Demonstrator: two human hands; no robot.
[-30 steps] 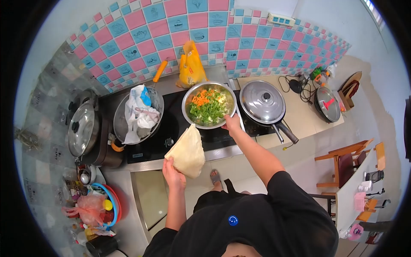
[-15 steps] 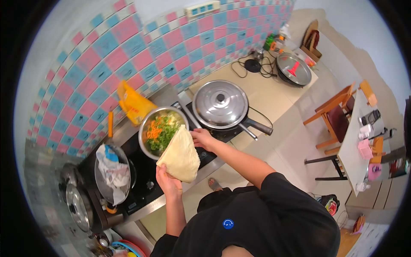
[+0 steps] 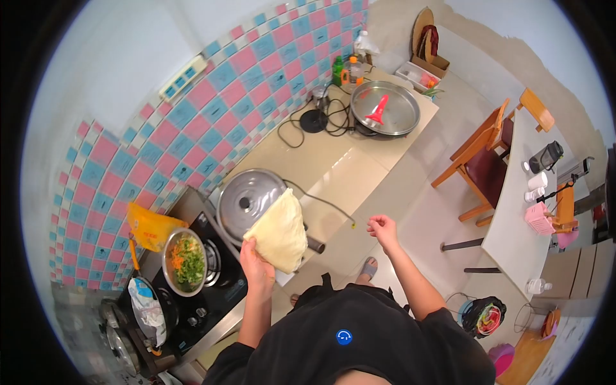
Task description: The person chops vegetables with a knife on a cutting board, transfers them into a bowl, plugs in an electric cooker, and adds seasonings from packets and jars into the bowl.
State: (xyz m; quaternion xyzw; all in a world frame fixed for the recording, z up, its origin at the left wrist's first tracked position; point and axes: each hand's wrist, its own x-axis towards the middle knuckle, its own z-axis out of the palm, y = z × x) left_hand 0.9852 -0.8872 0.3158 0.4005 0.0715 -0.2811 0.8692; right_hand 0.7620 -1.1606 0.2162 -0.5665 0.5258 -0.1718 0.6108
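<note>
My left hand is closed on the lower left edge of a folded sheet of pale dough, its thumb lying on top. The dough hangs in the air in front of the lidded frying pan and hides part of its lid and handle. Out to the right, over the floor, my right hand is held with its fingers curled in, and nothing shows in them. A steel bowl of chopped greens and orange shreds stands on the stove, left of the dough.
Behind the bowl lies a yellow bag. A wok with a crumpled plastic bag is at the far left. A wide pan with a red-handled tool sits at the counter's far end, near loose cables. Chairs and a white table stand right.
My right hand has let go of the dough and moved away to the right. With the view turned rightward, the dough in my left hand now appears before the lidded pan instead of the bowl.
</note>
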